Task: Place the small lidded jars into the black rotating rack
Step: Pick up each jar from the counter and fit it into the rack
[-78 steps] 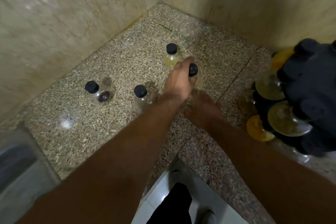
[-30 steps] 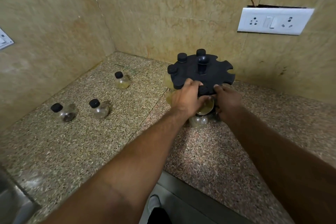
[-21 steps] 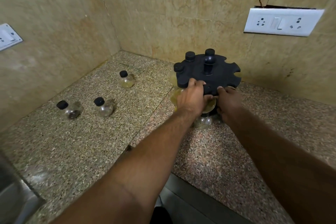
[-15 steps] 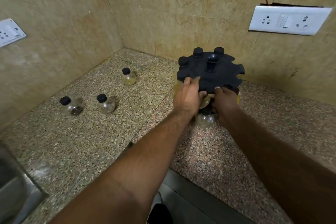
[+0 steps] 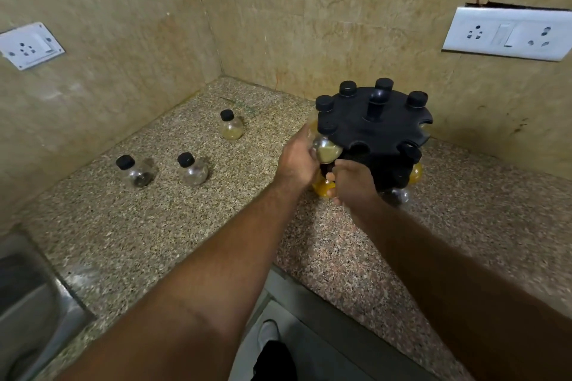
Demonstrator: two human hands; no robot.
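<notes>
The black rotating rack (image 5: pixel 380 130) stands in the counter's corner with several black-lidded jars hanging in the slots of its top disc and more on a lower tier. My left hand (image 5: pixel 295 161) holds a small round jar (image 5: pixel 325 149) of pale contents against the rack's near-left edge, its lid by a slot. My right hand (image 5: pixel 353 187) is curled low at the rack's front, beside a yellow jar (image 5: pixel 322 189); what its fingers grip is hidden. Three loose jars stand on the counter to the left: one far (image 5: pixel 230 128), one middle (image 5: pixel 192 169), one nearest the left wall (image 5: pixel 136 171).
The speckled stone counter (image 5: pixel 185 226) meets tiled walls at the left and the back. A white socket plate (image 5: pixel 29 46) is on the left wall and a switch plate (image 5: pixel 507 33) on the back wall. A steel sink (image 5: pixel 28 312) sits at the lower left.
The view has drawn closer. My left hand has shifted the jar to the rack's left edge, my right hand has dropped from the top disc to the lower tier, and the rack appears turned.
</notes>
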